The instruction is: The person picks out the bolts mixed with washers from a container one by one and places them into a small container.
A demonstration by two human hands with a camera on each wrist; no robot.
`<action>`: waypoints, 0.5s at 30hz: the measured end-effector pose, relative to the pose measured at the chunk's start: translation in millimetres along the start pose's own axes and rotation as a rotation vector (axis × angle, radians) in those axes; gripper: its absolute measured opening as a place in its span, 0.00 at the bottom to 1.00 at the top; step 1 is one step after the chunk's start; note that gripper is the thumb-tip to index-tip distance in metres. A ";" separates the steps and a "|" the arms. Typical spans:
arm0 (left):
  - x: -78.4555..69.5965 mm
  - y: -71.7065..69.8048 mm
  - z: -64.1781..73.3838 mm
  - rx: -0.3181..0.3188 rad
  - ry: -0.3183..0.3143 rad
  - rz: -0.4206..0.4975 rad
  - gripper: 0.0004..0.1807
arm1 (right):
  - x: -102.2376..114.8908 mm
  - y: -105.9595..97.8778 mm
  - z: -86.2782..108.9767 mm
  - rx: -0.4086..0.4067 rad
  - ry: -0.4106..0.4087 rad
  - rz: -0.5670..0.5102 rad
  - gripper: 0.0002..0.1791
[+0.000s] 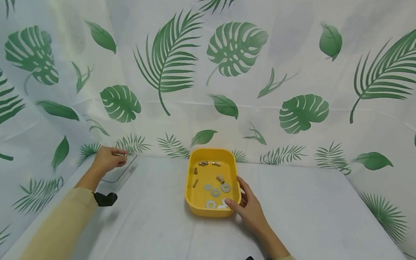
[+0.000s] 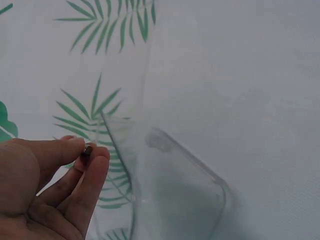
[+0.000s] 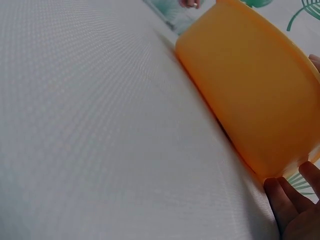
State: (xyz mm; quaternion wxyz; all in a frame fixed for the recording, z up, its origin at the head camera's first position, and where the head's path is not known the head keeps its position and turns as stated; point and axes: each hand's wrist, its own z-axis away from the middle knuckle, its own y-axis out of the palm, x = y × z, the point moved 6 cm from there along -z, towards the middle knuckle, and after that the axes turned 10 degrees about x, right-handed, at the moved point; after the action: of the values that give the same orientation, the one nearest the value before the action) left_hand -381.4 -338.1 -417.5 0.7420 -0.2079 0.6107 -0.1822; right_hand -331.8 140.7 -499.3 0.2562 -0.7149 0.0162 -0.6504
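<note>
Leftmost, a yellowish sleeve [image 1: 59,224] with a black wrist camera [image 1: 105,199] leads to the left hand [image 1: 107,160], its grip clamped on a small metal piece [image 2: 87,149] between thumb and fingertips; only the end of the piece shows clearly in the left wrist view. Below it, at the far left of the white desk [image 1: 152,230], lies a clear box [image 2: 177,200], its insides hard to make out; whether the hand is over the box or just beside its far end, the views do not settle. Near the middle of the desk sits a yellow tray [image 1: 203,213]. Loose screws [image 1: 216,164] lie mostly toward its far end and along its left side, with one nearer the right; flat washers [image 1: 215,193] are scattered mainly through the near half. Just right of that, the right hand [image 1: 251,210] has its grip clamped on the tray's near right corner, thumb over the rim and fingers along the outer wall. Behind everything hangs a white cloth [image 1: 183,122] printed with green leaves.
</note>
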 end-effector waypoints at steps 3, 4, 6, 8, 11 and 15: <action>8.3 0.1 -3.6 -0.003 -0.022 -0.042 0.20 | 1.4 -0.1 -0.7 0.007 -0.009 -0.005 0.47; 10.1 0.4 -3.9 -0.003 -0.028 -0.061 0.20 | 1.8 -0.1 -1.0 0.008 -0.013 -0.008 0.47; 13.4 1.3 -4.8 -0.003 -0.047 -0.093 0.20 | 2.6 -0.3 -0.7 0.008 -0.016 -0.014 0.47; 16.1 1.9 -6.6 -0.011 -0.054 -0.099 0.19 | 3.1 -0.7 -0.5 0.004 -0.016 -0.018 0.47; 22.5 2.5 -10.5 -0.010 -0.077 -0.096 0.18 | 3.7 -0.8 0.1 0.000 -0.014 -0.015 0.47; 29.2 5.1 -14.1 0.005 -0.097 -0.115 0.18 | 3.9 0.0 2.0 0.001 -0.019 -0.014 0.46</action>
State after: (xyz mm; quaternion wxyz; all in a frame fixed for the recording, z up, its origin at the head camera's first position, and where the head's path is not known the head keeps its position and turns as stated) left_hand -389.6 -350.3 -446.9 0.7595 -0.2494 0.5606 -0.2160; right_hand -329.4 140.0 -495.7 0.2523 -0.7209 0.0087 -0.6455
